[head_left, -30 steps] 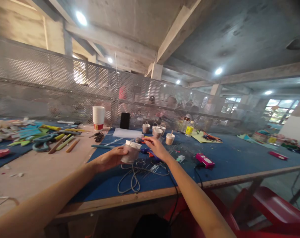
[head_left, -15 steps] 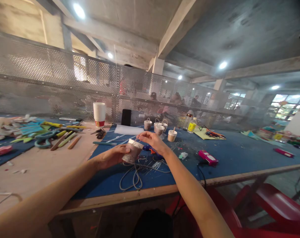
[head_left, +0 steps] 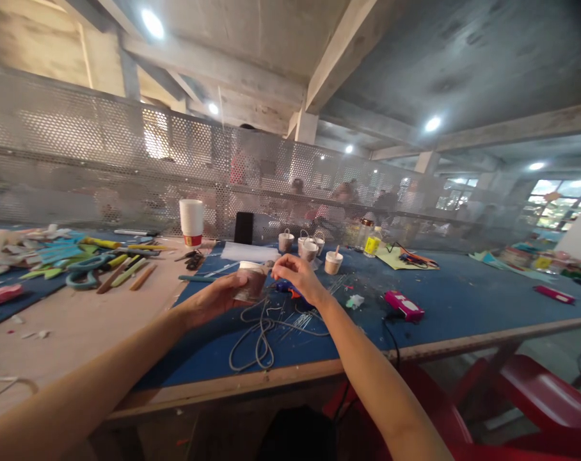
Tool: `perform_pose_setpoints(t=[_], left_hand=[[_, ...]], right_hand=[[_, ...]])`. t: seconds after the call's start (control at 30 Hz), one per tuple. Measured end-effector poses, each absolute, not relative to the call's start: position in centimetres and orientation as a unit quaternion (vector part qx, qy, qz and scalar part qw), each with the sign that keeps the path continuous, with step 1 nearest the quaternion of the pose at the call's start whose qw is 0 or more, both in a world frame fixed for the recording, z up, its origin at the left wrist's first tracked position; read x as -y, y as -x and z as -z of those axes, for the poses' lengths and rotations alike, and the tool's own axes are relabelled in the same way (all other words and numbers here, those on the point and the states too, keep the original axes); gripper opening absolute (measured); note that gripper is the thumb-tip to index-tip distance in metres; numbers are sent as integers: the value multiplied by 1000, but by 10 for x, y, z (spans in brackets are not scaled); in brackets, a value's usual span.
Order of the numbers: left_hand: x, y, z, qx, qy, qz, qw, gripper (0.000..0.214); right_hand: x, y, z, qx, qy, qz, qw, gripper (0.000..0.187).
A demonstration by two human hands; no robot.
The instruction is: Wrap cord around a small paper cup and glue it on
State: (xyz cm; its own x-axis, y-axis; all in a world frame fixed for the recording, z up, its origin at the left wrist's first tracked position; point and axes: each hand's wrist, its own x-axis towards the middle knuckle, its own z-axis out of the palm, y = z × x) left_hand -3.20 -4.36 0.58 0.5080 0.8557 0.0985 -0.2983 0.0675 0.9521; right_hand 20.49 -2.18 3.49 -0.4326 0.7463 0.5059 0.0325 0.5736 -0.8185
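Observation:
A small paper cup with a greyish-brown wrapped outside and a white rim is held over the blue mat, nearly upright. Fingers of my left hand close around its left side. My right hand is at the cup's right, thumb and fingertips pinched together near the rim. A small greyish bit shows by those fingertips, too small to name. Below lies a loose grey cord in loops. Behind the right hand, a blue tool with an orange part, perhaps a glue gun, is partly hidden.
Several similar cups with handles stand farther back, near a cup holding a stick. Stacked white cups, a phone and scissors are leftward. A pink device and yellow-labelled bottle lie right.
The cup has turned more upright and shifted slightly left and up in my left hand. My right fingertips have moved from above its opening to its right side.

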Motion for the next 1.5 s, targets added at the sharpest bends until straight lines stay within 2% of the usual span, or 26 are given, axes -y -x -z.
perform_pose_setpoints(t=[0.4,1.5], left_hand=[[37,33,-2,-267,-510,-442,688,37],[32,38,8,-223,-492,-442,716,36]], right_hand=[[20,-205,-31,744,232,-430,455,17],[9,-204,-22,760,274,-383,448,14]])
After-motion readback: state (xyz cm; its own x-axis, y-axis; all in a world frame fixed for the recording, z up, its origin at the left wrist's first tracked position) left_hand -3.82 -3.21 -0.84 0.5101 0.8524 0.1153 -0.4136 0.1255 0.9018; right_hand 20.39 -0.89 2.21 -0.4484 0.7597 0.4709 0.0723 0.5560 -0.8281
